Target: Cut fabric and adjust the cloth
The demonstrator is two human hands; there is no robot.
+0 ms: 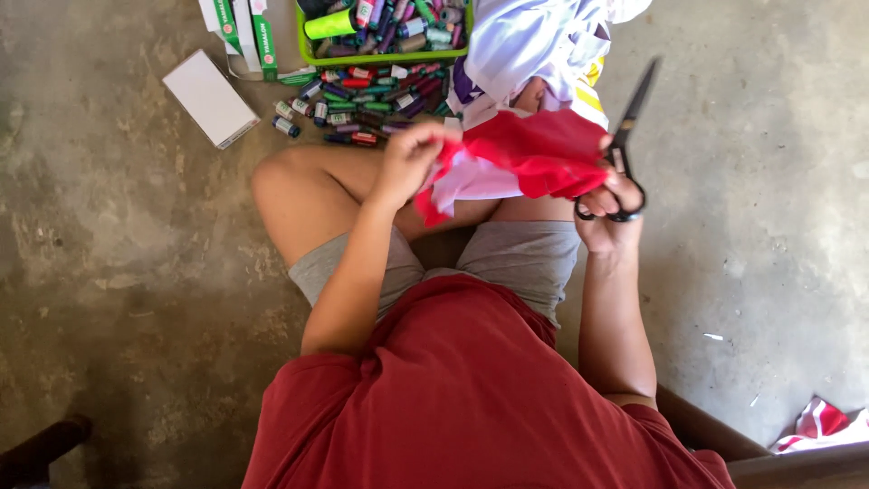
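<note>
Now red cloth (534, 154) between both grips

top: dark red short-sleeved shirt (462, 398), loose, plain weave, no print visible | bottoms: grey shorts (516, 258), soft knit fabric, hems ending above the knee | arms: bare from the sleeve hems down, no watch or bracelet seen | left hand (409, 158): bare, ungloved | right hand (608, 213): bare, ungloved
</note>
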